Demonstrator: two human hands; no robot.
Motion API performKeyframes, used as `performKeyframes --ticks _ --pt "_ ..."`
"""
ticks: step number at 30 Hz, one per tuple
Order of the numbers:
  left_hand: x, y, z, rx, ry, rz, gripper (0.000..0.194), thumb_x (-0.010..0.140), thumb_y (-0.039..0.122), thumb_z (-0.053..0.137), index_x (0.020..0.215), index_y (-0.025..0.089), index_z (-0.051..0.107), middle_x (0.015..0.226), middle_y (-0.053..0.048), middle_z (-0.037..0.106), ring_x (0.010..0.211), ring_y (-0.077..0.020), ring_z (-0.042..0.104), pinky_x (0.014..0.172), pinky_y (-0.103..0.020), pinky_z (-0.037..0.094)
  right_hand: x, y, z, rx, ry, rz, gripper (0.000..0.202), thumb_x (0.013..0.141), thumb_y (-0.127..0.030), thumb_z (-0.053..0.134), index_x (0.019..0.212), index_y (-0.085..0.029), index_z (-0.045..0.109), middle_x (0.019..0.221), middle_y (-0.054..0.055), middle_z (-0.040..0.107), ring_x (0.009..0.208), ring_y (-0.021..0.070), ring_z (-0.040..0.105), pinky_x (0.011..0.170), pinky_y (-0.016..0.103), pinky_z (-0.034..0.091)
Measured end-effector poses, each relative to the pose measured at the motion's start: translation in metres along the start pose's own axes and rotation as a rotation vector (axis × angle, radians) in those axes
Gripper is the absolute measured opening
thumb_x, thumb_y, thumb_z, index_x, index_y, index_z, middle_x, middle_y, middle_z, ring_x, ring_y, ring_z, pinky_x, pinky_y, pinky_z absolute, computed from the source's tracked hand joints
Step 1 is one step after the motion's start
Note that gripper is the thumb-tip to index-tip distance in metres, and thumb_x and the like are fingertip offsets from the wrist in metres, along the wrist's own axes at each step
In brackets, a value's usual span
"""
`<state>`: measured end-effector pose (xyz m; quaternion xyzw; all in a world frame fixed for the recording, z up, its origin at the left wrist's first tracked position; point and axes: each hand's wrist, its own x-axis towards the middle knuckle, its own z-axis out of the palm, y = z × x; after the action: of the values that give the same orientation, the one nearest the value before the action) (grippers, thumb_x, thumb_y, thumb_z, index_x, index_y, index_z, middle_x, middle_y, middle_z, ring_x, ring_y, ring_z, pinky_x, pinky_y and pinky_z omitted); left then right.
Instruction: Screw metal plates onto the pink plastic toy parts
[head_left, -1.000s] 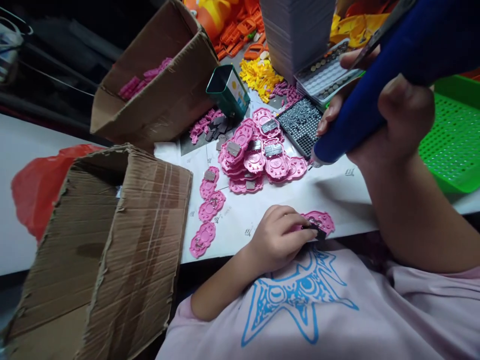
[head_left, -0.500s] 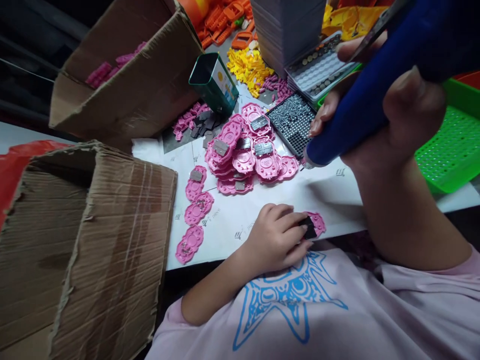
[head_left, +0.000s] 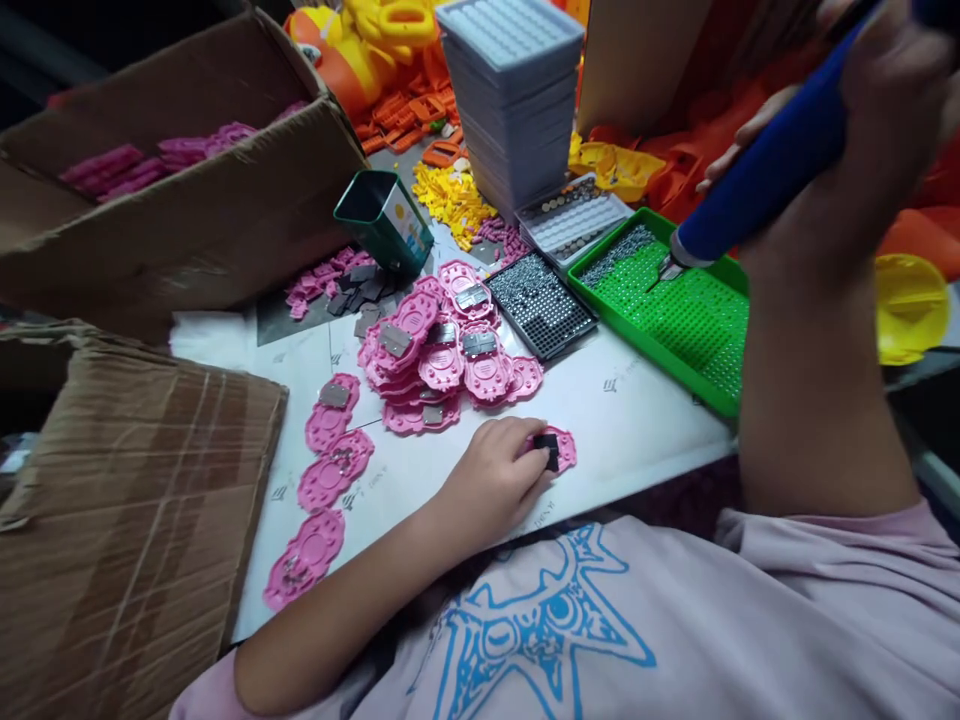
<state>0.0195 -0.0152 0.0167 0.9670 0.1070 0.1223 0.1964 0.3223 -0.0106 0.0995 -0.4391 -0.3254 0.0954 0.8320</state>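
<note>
Pink plastic part (head_left: 562,447) lies flat near the front edge of the white table (head_left: 637,400), right in front of your chest, with a small black piece (head_left: 548,447) on top of it. Your left hand (head_left: 491,485) rests on the table and covers the part's left side; fingers curled narrow, fingertips (head_left: 534,455) pinching the black piece down onto the part.

Your right hand (head_left: 877,110) is raised at upper right, wrapped tight around a blue electric screwdriver (head_left: 772,170). The metal tip points down-left and hovers over the far corner of the green perforated tray (head_left: 675,320); can't tell if it touches. Small screws (head_left: 619,255) are heaped at that end of the tray.

Just left of the green tray sits a black screw tray (head_left: 541,305), and behind it a grey tray (head_left: 574,215) and a tall stack of grey trays (head_left: 514,100). A pile of pink parts with metal plates (head_left: 442,360) lies in the middle of the table, well apart from the one under your hand. Three more pink parts (head_left: 326,480) lie in a row to the left, beside a torn cardboard box (head_left: 127,530). A second cardboard box (head_left: 195,200) holding pink pieces stands at the back left, a tilted green tin (head_left: 382,220) near it. Yellow and orange plastic bits (head_left: 442,190) are heaped behind.
</note>
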Motion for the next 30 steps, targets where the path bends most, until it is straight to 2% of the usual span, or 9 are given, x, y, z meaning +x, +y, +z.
performKeyframes --ticks 2,5,9,18,26,30 --pt "0.001 -0.003 0.001 -0.024 0.018 -0.019 0.009 0.084 0.022 0.055 0.082 0.017 0.062 0.109 -0.013 0.062 0.097 -0.0238 0.057 0.082 -0.042 0.048 0.003 0.014 -0.006 -0.069 0.031 -0.095 0.039 0.065 -0.045 0.06 0.088 -0.017 0.045 0.062 -0.003 0.045 0.053 0.0122 0.05 0.043 0.026 0.042" --pt "-0.001 -0.007 0.006 -0.088 0.084 -0.013 0.006 0.082 0.021 0.059 0.085 0.018 0.062 0.107 -0.011 0.063 0.097 -0.0233 0.056 0.083 -0.042 0.047 0.002 0.026 -0.013 -0.157 0.057 -0.056 0.041 0.068 -0.049 0.05 0.093 -0.017 0.049 0.057 -0.002 0.045 0.048 0.0127 0.048 0.042 0.027 0.041" --pt "-0.002 -0.014 0.01 -0.172 0.148 -0.016 0.009 0.08 0.02 0.062 0.089 0.019 0.062 0.104 -0.009 0.065 0.097 -0.0219 0.056 0.084 -0.041 0.047 -0.001 0.033 -0.02 -0.208 0.06 -0.077 0.037 0.07 -0.045 0.048 0.095 -0.017 0.052 0.059 -0.001 0.044 0.05 0.0123 0.049 0.047 0.028 0.045" --pt "-0.003 -0.017 0.011 -0.186 0.157 0.008 0.012 0.081 0.021 0.064 0.092 0.018 0.061 0.106 -0.009 0.066 0.097 -0.0224 0.054 0.084 -0.041 0.045 0.0 0.037 -0.021 -0.207 0.049 -0.046 0.037 0.071 -0.044 0.048 0.094 -0.015 0.053 0.057 0.0 0.046 0.05 0.0142 0.049 0.048 0.031 0.046" --pt "-0.003 -0.017 0.012 -0.177 0.149 0.016 0.016 0.08 0.022 0.065 0.095 0.018 0.061 0.106 -0.008 0.067 0.097 -0.0234 0.054 0.082 -0.041 0.044 0.0 0.037 -0.018 -0.199 0.047 -0.068 0.04 0.067 -0.043 0.046 0.089 -0.011 0.052 0.053 0.0 0.042 0.048 0.0161 0.05 0.039 0.027 0.04" --pt "-0.002 -0.016 0.011 -0.177 0.155 0.03 0.016 0.079 0.023 0.065 0.095 0.017 0.062 0.105 -0.009 0.067 0.098 -0.0243 0.055 0.081 -0.041 0.044 -0.002 0.035 -0.022 -0.181 -0.01 -0.092 0.036 0.069 -0.044 0.048 0.085 -0.011 0.05 0.063 0.0 0.044 0.05 0.0131 0.05 0.038 0.026 0.04"
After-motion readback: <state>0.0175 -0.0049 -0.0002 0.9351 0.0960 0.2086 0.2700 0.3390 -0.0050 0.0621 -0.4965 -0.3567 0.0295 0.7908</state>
